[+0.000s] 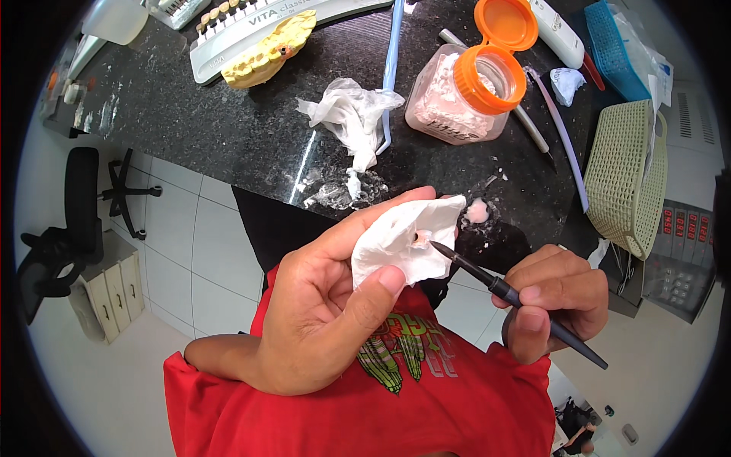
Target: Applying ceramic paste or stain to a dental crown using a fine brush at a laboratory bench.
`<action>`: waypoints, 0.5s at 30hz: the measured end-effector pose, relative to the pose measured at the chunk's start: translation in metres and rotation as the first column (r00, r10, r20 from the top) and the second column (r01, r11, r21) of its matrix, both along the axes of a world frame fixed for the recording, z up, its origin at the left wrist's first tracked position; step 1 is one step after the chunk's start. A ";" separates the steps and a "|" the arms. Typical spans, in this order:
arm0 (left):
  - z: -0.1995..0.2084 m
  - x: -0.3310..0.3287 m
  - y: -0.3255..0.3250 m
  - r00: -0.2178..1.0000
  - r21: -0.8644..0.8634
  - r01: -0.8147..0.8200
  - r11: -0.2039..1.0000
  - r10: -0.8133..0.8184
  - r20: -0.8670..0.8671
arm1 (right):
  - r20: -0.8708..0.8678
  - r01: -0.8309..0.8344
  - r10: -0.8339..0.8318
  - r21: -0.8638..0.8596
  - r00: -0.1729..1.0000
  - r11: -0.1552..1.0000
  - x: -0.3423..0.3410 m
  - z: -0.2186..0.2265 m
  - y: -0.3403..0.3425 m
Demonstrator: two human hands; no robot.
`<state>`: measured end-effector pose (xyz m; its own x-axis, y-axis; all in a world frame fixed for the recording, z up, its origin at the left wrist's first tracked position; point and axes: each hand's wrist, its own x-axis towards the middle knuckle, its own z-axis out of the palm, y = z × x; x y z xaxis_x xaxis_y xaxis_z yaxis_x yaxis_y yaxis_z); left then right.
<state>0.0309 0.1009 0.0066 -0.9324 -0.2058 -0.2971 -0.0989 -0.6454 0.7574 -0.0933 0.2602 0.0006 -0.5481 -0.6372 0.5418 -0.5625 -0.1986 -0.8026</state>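
Observation:
My left hand point(312, 312) is closed around a folded white tissue point(384, 240), thumb in front and fingers behind. In the tissue's hollow sits a small pinkish-white piece point(421, 238) with a dark spot, too small to name. My right hand point(560, 297) pinches a slim black brush point(487, 278) between thumb and fingers. The brush's pointed tip is at the small piece, touching or nearly so; I cannot tell which. On the dark worktop just beyond lies a blob of pale pink paste point(477, 211).
An open jar of pink powder point(457, 103) with an orange lid stands beyond my hands. Nearby lie a crumpled tissue point(350, 114), a yellow dental model point(270, 53), a tooth shade guide point(221, 53) and a blue-handled tool point(394, 46). A pale green basket point(628, 167) stands right.

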 end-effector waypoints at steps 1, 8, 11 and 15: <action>0.000 0.000 0.000 1.000 0.000 -0.002 1.000 0.002 -0.005 | -0.012 -0.018 0.018 0.012 1.000 1.000 -0.001 0.001 0.000; 0.000 0.001 -0.001 1.000 0.007 0.000 1.000 0.000 -0.009 | -0.049 -0.084 0.087 0.041 0.995 0.996 -0.005 0.002 0.001; 0.000 0.001 -0.001 1.000 0.007 0.004 1.000 -0.004 -0.005 | -0.038 -0.067 0.068 0.027 0.997 0.997 -0.004 0.002 0.001; 0.000 0.001 0.000 1.000 0.004 -0.004 1.000 0.004 -0.007 | -0.023 -0.027 0.027 -0.004 0.999 1.000 0.000 0.000 0.000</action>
<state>0.0320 0.1005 0.0068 -0.9336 -0.2089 -0.2911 -0.0905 -0.6486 0.7557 -0.0935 0.2602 0.0008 -0.5186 -0.6489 0.5568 -0.5748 -0.2175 -0.7889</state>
